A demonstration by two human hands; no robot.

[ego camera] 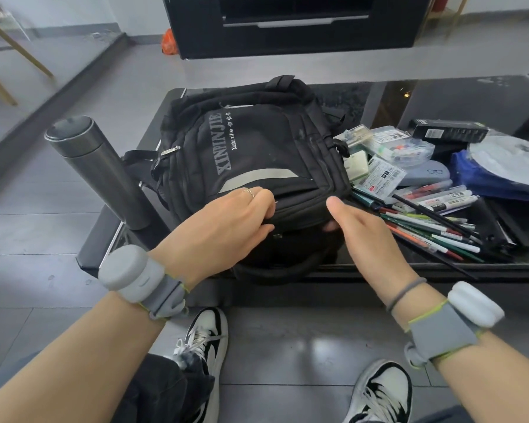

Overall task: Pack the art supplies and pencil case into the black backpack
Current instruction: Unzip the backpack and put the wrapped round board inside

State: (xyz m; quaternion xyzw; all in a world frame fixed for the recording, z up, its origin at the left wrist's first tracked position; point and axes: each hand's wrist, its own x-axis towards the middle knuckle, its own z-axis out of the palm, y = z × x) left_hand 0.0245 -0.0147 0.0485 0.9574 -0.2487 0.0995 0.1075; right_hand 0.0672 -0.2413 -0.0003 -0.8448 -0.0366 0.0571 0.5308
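Soft, even daylight fills the scene, bright enough to read the lettering on the backpack [257,154]. The glossy dark worktop [440,99] mirrors pale patches near its far right corner, and the floor tiles [303,346] carry dull sheen. Wide-angle bending curves lines near the frame edges. The right hand [370,236] is slightly motion-blurred.

One black fabric backpack [251,154] and one tall grey metal flask [100,169] are sitting on the table. One pale blue oval pencil case [425,175] is lying there; the loose pens are piling too thick to count.
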